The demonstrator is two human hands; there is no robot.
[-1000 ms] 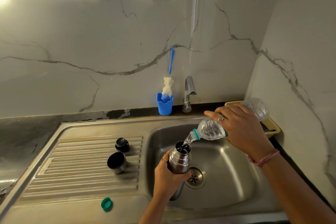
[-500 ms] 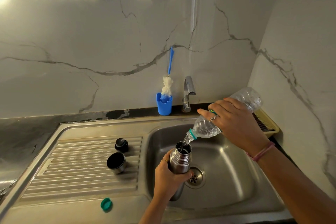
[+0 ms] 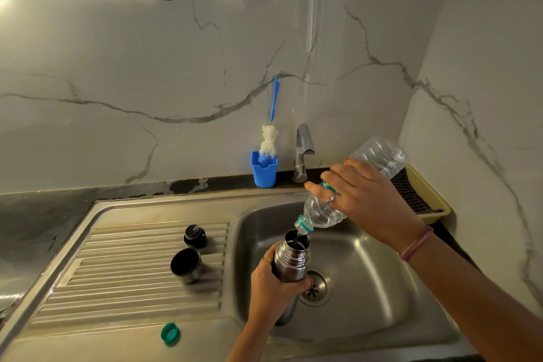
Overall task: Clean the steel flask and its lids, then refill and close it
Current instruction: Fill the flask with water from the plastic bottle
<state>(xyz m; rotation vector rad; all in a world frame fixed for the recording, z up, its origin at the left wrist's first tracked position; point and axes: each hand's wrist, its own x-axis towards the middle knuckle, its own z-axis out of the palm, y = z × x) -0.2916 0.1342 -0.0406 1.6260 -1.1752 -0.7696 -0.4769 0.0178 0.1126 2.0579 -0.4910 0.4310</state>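
Note:
My left hand (image 3: 271,288) grips the open steel flask (image 3: 292,258) upright over the sink basin (image 3: 370,282). My right hand (image 3: 367,200) holds a clear plastic bottle (image 3: 323,214) tilted mouth-down, its neck just above the flask's opening, with a thin stream of water running in. On the ribbed drainboard (image 3: 126,273) to the left lie the flask's steel cup lid (image 3: 186,264) and its black inner stopper (image 3: 194,235). The bottle's green cap (image 3: 170,333) lies near the front edge.
A blue holder (image 3: 264,169) with a white bottle brush (image 3: 269,141) stands at the back wall beside the tap (image 3: 302,153). A yellow tray (image 3: 423,194) sits at the right corner. The drain (image 3: 316,288) lies under the flask.
My right hand has raised the bottle's base, tipping it steeper and bringing its neck closer to the flask mouth. The flask and my left hand stayed in place.

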